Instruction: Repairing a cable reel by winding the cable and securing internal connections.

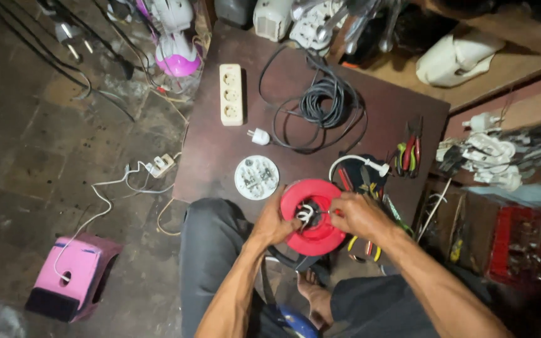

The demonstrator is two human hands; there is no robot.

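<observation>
A worn stone-tiled floor (pixel 26 156) spreads across the left of the view, and beside it stands a low dark brown tabletop (pixel 396 106) crowded with electrical parts, with wooden shelving and pale plastic housings along the far edge. The person sits at the near edge of the tabletop, knees in dark trousers showing below, one bare foot just visible between them. On the floor at the lower left lies a pink plastic casing (pixel 73 275) with a white cord running out of it to a small white adapter (pixel 161 164). Toward the back of the tabletop a coil of black cable (pixel 324 103) lies loosely looped, ending in a white plug (pixel 259 136); left of it sits a cream three-socket power strip (pixel 231 94). At the near edge is the red cable reel (pixel 314 219), round and lying flat, held between both hands with white wires bunched at its centre. The left hand (pixel 273 222) wraps its grip around the reel's left rim, fingers curled toward the hub. The right hand (pixel 358 213) has its grip pinched together on the white wires at the hub. Just left of the reel lies a round white socket plate (pixel 257 177), apart from it. To the right, red and green handled pliers (pixel 408 153) lie near a bundle of other tools.
</observation>
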